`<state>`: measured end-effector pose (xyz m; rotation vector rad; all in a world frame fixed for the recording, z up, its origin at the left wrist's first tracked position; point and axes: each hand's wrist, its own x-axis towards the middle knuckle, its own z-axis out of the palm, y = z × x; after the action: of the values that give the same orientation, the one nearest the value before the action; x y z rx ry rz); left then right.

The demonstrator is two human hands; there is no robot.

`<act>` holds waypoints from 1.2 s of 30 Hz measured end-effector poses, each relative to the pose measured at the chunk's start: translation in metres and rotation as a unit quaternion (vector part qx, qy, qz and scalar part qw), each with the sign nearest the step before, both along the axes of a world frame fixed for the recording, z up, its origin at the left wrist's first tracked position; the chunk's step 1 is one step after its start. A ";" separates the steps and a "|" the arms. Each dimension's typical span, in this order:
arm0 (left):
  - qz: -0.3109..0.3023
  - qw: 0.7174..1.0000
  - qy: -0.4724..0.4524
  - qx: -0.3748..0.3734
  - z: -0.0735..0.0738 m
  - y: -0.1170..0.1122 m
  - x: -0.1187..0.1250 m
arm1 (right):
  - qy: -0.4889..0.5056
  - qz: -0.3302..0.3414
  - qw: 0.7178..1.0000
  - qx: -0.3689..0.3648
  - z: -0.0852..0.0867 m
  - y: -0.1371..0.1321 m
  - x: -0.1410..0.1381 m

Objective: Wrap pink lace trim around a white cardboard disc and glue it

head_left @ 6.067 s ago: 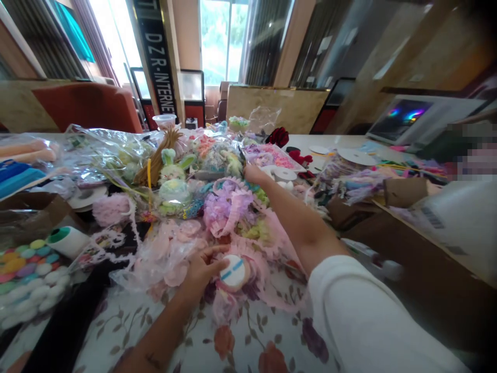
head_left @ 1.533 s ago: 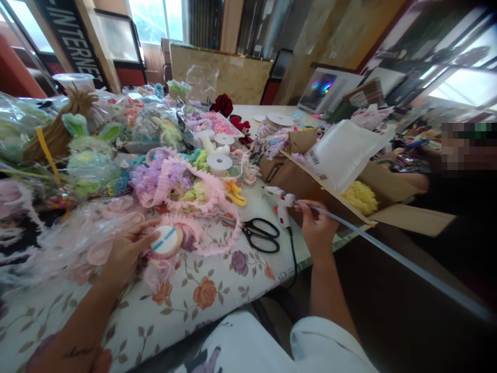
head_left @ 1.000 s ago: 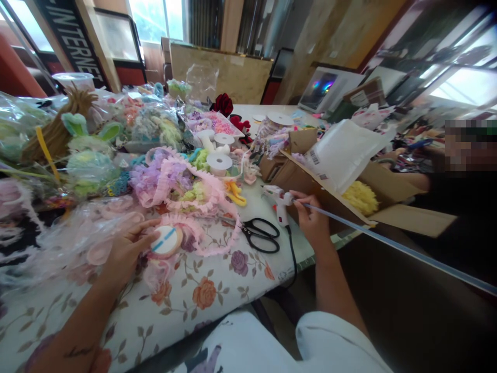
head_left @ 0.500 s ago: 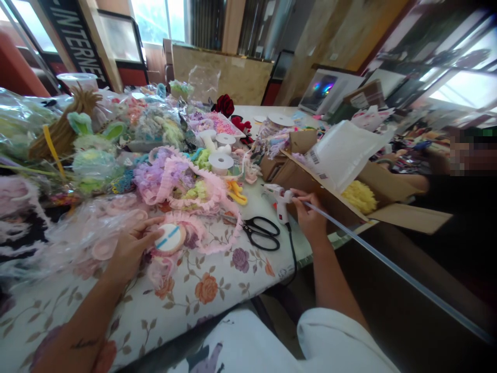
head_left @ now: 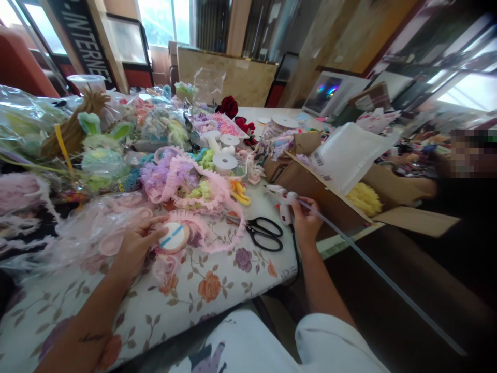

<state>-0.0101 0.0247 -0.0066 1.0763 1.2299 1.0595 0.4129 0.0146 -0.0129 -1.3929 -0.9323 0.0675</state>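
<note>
Both our grips are narrow: our left hand (head_left: 139,243) pinches the blue-taped disc (head_left: 179,240) beside pink ruffled trim (head_left: 220,190) partly covering the scissors (head_left: 253,228), our right hand (head_left: 306,221) a glue stick (head_left: 368,258), its far end dim, behind the glue gun (head_left: 286,211), with floral cloth (head_left: 236,282) between disc and worktop (head_left: 332,245) edge.

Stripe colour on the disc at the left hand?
Blue: the stripe crosses the disc's white face. Shows in the head view, the only one.

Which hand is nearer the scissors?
Right: the right hand is just right of the scissors, holding the glue stick; the left hand is farther off to their left, holding the disc.
</note>
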 end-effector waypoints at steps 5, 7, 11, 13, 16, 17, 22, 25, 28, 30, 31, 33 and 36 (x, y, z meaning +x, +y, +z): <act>-0.003 1.000 -0.022 -0.002 0.003 -0.002 0.002 | -0.016 -0.012 0.999 -0.045 -0.007 -0.018 -0.002; -0.003 1.000 -0.029 0.000 0.004 -0.004 0.003 | -0.040 -0.038 0.994 -0.093 -0.014 -0.033 -0.001; -0.004 1.000 -0.018 0.020 0.008 -0.006 0.005 | -0.151 -0.092 0.977 -0.120 -0.023 -0.065 -0.012; -0.007 1.000 -0.004 0.028 0.010 -0.008 0.006 | -0.250 -0.079 0.962 -0.080 -0.020 -0.077 -0.029; -0.003 0.997 0.042 0.060 0.013 -0.010 0.007 | -0.335 0.015 0.941 -0.038 -0.008 -0.082 -0.064; 0.001 0.995 0.062 0.079 0.013 -0.011 0.007 | -0.337 0.045 0.940 -0.036 -0.004 -0.080 -0.078; 0.024 0.974 0.115 0.196 0.012 -0.013 0.009 | -0.258 0.228 0.936 -0.074 0.016 -0.048 -0.139; 0.038 0.964 0.125 0.230 0.011 -0.015 0.011 | -0.229 0.324 0.913 -0.093 0.025 -0.023 -0.169; 0.037 0.960 0.124 0.248 0.012 -0.017 0.013 | -0.234 0.424 0.869 -0.106 0.033 0.001 -0.191; 0.028 0.960 0.111 0.256 0.012 -0.019 0.015 | -0.209 0.480 0.843 -0.122 0.035 0.012 -0.200; 0.025 0.960 0.106 0.258 0.012 -0.020 0.016 | -0.189 0.503 0.833 -0.134 0.035 0.016 -0.203; 0.028 0.961 0.099 0.258 0.012 -0.023 0.017 | -0.144 0.542 0.813 -0.161 0.035 0.020 -0.206; 0.039 0.961 0.101 0.253 0.011 -0.026 0.020 | -0.073 0.575 0.789 -0.205 0.033 0.018 -0.206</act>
<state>0.0102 -0.0014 0.0045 1.5676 1.1976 1.3970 0.2068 0.0324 0.0199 -1.0037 -1.8722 1.1576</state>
